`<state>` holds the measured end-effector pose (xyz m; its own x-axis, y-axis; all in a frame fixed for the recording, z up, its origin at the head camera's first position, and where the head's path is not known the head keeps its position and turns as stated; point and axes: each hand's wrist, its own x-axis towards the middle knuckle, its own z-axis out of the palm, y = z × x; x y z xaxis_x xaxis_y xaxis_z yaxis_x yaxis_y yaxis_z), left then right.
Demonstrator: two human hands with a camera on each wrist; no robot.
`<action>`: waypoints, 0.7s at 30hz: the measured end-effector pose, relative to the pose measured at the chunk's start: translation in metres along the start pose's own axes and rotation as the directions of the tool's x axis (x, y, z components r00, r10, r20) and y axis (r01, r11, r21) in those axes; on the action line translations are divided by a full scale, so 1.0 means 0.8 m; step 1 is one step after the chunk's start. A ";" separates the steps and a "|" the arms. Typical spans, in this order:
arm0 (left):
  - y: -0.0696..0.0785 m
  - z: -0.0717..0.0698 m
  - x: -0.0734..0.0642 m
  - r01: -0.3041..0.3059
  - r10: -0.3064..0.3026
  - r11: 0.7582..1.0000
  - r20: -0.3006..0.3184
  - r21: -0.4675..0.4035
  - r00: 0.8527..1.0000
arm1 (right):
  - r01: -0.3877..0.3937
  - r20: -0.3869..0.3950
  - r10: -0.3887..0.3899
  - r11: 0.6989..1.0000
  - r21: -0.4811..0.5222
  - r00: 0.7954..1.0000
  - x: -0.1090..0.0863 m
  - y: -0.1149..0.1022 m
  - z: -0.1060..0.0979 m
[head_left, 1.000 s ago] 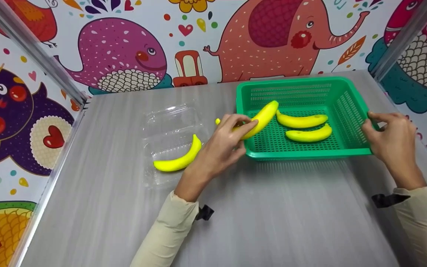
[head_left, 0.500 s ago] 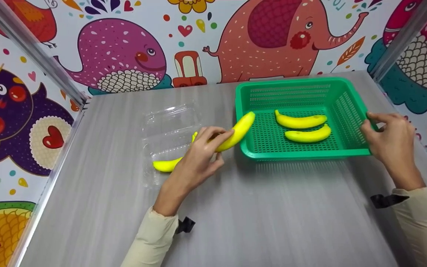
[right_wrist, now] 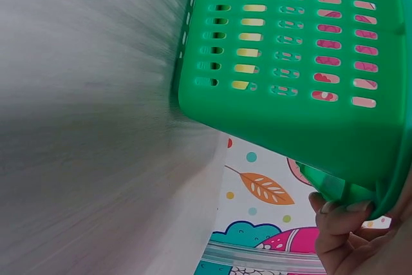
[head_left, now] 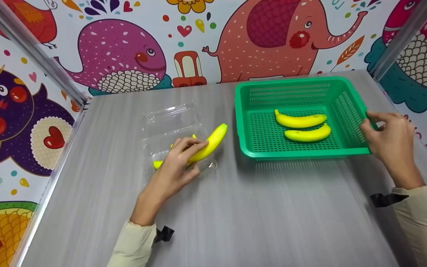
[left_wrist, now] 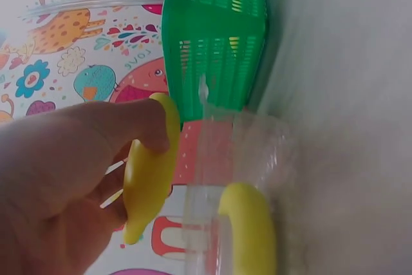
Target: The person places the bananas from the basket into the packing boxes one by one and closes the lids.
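Head view: left hand (head_left: pixel 172 167) pinches a banana (head_left: pixel 213 141) over the clear container (head_left: pixel 174 130); right hand (head_left: pixel 394 144) grips the green basket (head_left: pixel 306 152). Step appears to be placing; next likely calls for lowering, then letting go.

Four bananas (head_left: pixel 302 121); one basket (head_left: pixel 310 152); one container (head_left: pixel 172 119)

A yellow banana (head_left: pixel 210 146) tilts in the left hand (head_left: pixel 171 168) above a clear container (head_left: pixel 172 129); the right hand (head_left: pixel 393 144) grips a green basket (head_left: pixel 310 152).
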<state>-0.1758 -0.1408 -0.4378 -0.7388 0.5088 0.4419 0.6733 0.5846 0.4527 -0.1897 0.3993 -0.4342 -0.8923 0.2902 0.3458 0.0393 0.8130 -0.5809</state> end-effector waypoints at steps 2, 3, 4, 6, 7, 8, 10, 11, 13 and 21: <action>-0.005 -0.004 -0.007 0.024 -0.023 1.000 0.016 -0.005 1.000 | -0.006 0.011 0.006 1.000 0.000 1.000 0.001 0.000 0.000; -0.008 -0.007 -0.010 0.037 -0.037 0.999 0.027 -0.009 0.999 | -0.010 0.016 0.010 1.000 0.000 1.000 0.001 0.000 -0.001; -0.010 -0.009 -0.012 0.051 -0.050 0.999 0.040 -0.011 0.998 | -0.012 0.017 0.012 1.000 -0.001 1.000 0.001 0.000 -0.001; -0.013 -0.014 -0.017 0.076 -0.075 0.997 0.070 -0.015 0.995 | -0.015 0.023 0.015 1.000 -0.003 1.000 0.001 -0.001 -0.002; -0.014 -0.017 -0.019 0.088 -0.086 0.996 0.084 -0.018 0.993 | -0.016 0.024 0.016 1.000 -0.004 1.000 0.001 -0.001 -0.002; -0.015 -0.019 -0.020 0.100 -0.097 0.995 0.098 -0.021 0.990 | -0.016 0.024 0.016 1.000 -0.006 1.000 0.001 -0.001 -0.002; -0.017 -0.023 -0.023 0.121 -0.116 0.992 0.121 -0.030 0.986 | -0.017 0.025 0.017 1.000 -0.009 1.000 0.001 -0.001 -0.001; -0.018 -0.025 -0.025 0.130 -0.124 0.991 0.130 -0.035 0.984 | -0.017 0.026 0.017 1.000 -0.009 1.000 0.001 -0.001 -0.001; -0.019 -0.027 -0.028 0.143 -0.136 0.989 0.142 -0.041 0.981 | -0.012 0.018 0.012 1.000 -0.011 1.000 0.001 0.000 -0.001; -0.025 -0.034 -0.041 0.170 -0.159 0.983 0.151 -0.068 0.976 | -0.015 0.020 0.015 1.000 -0.015 1.000 0.000 0.001 0.001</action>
<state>-0.1644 -0.1864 -0.4398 -0.8319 0.4993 0.2422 0.5379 0.6185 0.5727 -0.1898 0.3994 -0.4348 -0.9004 0.2926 0.3221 0.0594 0.8159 -0.5751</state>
